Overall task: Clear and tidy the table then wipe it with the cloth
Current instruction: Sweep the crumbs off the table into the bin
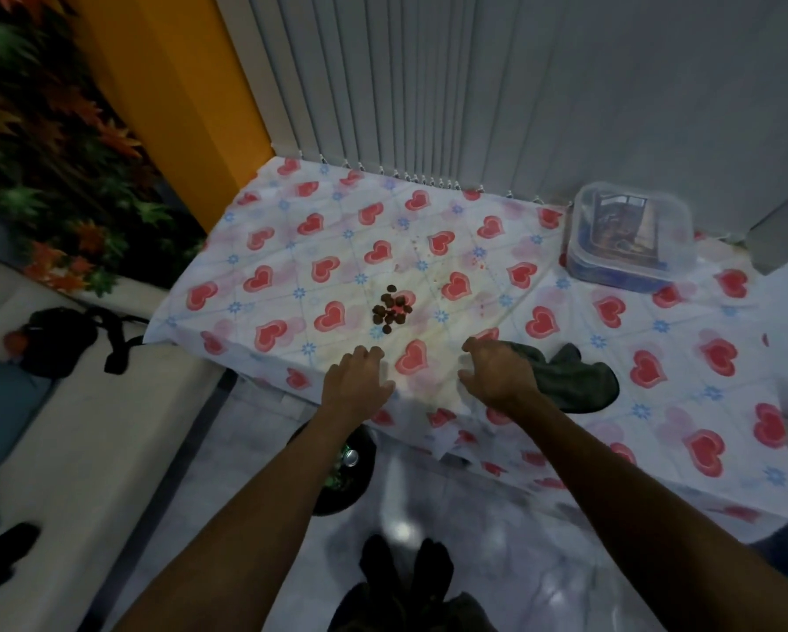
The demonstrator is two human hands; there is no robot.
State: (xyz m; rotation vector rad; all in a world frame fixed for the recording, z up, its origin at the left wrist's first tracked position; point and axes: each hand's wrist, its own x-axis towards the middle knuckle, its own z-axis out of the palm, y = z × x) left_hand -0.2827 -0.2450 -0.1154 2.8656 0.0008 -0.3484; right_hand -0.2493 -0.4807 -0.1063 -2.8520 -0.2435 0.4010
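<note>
A table (292, 230) covered by a white cloth with red hearts fills the middle of the view. A small pile of dark brown crumbs (391, 310) lies at its centre, with faint stains around it. A dark green cloth (579, 378) lies crumpled near the front edge. My left hand (358, 380) hovers over the front edge just below the crumbs, fingers loosely curled and holding nothing. My right hand (497, 371) is beside the green cloth's left end, fingers loosely curled, partly covering the cloth; no grip on it shows.
A clear lidded plastic box (629, 239) stands at the table's back right. A dark bin (346, 472) with rubbish sits on the floor under the front edge. A black bag (59, 339) lies on a pale bench at left. Vertical blinds hang behind.
</note>
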